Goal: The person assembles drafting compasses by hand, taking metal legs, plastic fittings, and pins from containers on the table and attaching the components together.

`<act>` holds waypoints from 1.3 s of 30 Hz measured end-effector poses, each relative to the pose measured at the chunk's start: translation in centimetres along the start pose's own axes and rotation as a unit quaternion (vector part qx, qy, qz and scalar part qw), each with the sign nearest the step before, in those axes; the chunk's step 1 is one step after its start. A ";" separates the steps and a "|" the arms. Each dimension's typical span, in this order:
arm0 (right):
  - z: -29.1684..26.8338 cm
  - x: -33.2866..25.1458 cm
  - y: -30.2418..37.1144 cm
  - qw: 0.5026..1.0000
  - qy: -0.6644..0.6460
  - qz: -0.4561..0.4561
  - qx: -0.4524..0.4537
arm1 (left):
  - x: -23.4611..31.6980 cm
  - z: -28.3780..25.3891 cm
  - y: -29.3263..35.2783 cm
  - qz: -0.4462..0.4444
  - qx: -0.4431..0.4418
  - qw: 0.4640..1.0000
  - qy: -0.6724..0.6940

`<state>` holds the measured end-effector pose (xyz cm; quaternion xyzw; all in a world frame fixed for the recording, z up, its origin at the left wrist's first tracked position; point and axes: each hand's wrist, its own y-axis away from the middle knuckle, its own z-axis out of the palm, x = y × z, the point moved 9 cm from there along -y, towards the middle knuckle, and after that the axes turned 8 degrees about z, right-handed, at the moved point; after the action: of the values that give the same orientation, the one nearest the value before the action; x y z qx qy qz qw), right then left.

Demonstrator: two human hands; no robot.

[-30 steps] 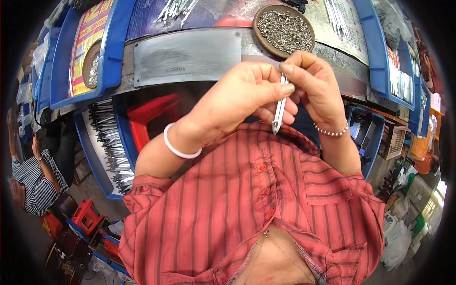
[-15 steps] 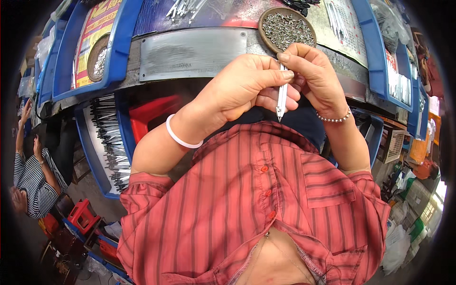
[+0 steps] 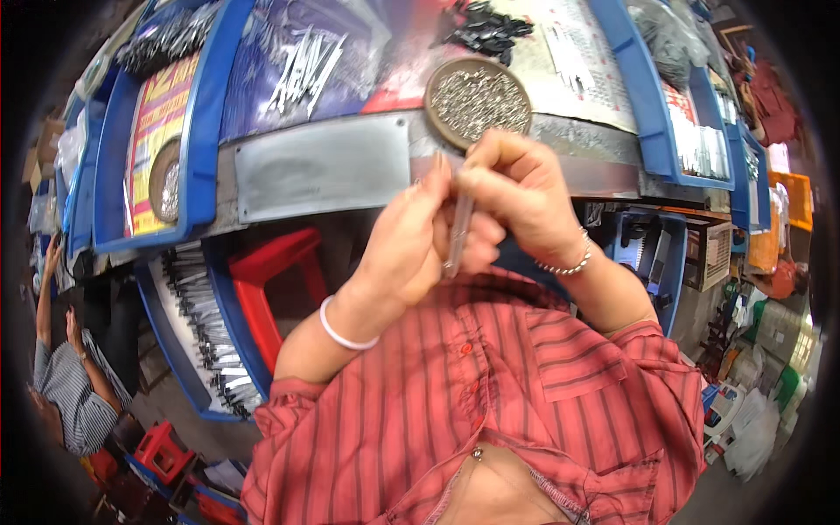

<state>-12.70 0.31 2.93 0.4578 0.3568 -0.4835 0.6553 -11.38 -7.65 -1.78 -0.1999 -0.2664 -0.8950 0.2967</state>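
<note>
Mid-frame, the left hand [image 3: 404, 238] and right hand [image 3: 518, 194] pinched one slim strip [image 3: 458, 232], not yet set down, with small metal pins [image 3: 481, 101] left upper-centre.

The yellow sheet [image 3: 158, 118] — and the pale sheet [image 3: 605, 83] — bear print.

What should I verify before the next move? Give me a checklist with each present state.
1. Slim piece held: ok, in the fingers of both the left hand and the right hand.
2. Upper end of the slim piece: cannot tell, the fingers cover it.
3. Lower end in sight: ok, it sticks out below the fingers, pointing toward the shirt.
4. Fine detail of that lower end: cannot tell, too blurred.
5. Small metal parts in supply: ok, a full layer shows in the round bowl.
6. Bowl within reach: looks ok, just beyond the hands.
</note>
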 end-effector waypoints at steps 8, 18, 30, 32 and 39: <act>3.1 -6.6 2.3 0.878 0.406 -0.249 0.054 | 0.4 2.1 1.8 0.031 -0.104 0.992 0.071; 10.4 -14.5 8.3 0.817 0.344 -0.460 -0.057 | -2.7 2.4 1.5 -0.039 -0.133 0.987 0.081; 13.2 -15.0 5.5 0.766 0.398 -0.500 -0.073 | -2.2 1.7 1.2 -0.061 -0.092 0.990 0.093; 13.1 -14.8 4.9 0.760 0.410 -0.500 -0.067 | -2.4 1.4 1.0 -0.066 -0.094 0.989 0.095; 11.2 -15.0 4.4 0.729 0.499 -0.468 -0.001 | -1.4 0.2 0.2 -0.034 -0.092 0.993 0.061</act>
<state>-12.32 -5.16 21.33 0.4078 0.8020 -0.4302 0.0738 -10.17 -7.09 -2.23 -0.1622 -0.1710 -0.9357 0.2626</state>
